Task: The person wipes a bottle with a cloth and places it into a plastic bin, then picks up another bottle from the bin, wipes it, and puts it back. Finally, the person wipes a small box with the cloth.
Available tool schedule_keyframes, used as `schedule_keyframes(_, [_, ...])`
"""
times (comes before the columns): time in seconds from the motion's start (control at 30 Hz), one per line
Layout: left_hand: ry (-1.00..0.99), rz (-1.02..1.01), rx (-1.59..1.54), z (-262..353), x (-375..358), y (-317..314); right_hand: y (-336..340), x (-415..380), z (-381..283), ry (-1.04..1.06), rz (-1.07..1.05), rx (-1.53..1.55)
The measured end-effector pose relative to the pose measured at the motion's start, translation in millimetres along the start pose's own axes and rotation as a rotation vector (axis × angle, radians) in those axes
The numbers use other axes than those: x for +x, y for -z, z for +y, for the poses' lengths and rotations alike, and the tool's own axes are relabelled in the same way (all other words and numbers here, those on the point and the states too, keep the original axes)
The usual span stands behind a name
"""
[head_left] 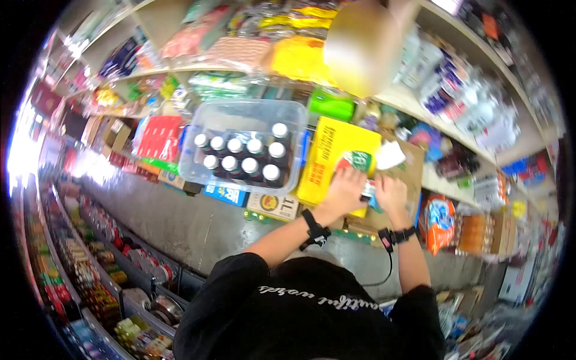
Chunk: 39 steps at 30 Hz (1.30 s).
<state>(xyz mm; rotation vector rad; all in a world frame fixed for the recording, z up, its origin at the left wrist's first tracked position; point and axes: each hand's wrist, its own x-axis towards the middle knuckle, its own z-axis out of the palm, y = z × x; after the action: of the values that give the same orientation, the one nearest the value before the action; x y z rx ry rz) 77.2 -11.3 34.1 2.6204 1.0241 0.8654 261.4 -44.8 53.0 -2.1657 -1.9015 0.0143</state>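
Observation:
My left hand [346, 189] lies over the lower right part of a yellow box [324, 150], its fingers bent around something I cannot make out. Close beside it, my right hand [391, 195] is closed over the brown cardboard [411, 165]. Between the two hands shows a small item [368, 189] with white and dark parts, partly hidden by the fingers. White paper [390, 155] sits just beyond my right hand. Left of the yellow box stands a clear plastic bin [240, 112] holding several dark bottles [251, 169] with white caps.
Shelves [396, 96] with packaged goods run along the back and right. Red packages [161, 137] sit left of the bin. Below it are a blue box [225, 195] and a 1L carton [273, 205]. An orange bag [440, 222] is at right; bottle racks [114, 252] stand lower left.

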Motion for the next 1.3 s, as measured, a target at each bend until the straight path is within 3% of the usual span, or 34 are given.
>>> schedule_keyframes(0.23, [0.008,0.074,0.076,10,0,4,15,12,7,0.019,-0.165,0.172])
schedule_keyframes(0.37, [0.024,0.051,0.091,7,0,0,-11,22,26,0.073,-0.218,0.198])
schedule_keyframes(0.43, [-0.037,0.138,0.137,8,1,1,9,22,15,-0.007,-0.258,0.234])
schedule_keyframes(0.5, [-0.006,0.079,0.151,9,2,4,8,22,12,-0.025,-0.247,0.229])
schedule_keyframes(0.53, [-0.002,0.102,0.172,11,2,5,-2,22,16,0.022,-0.152,0.246])
schedule_keyframes(0.63, [0.003,0.083,0.193,10,4,4,10,26,12,-0.064,-0.309,0.245])
schedule_keyframes(0.9, [0.022,0.004,0.23,13,11,9,12,20,11,-0.008,-0.248,0.282])
schedule_keyframes(1.3, [-0.111,0.147,0.254,12,13,4,9,20,14,0.036,-0.232,0.339])
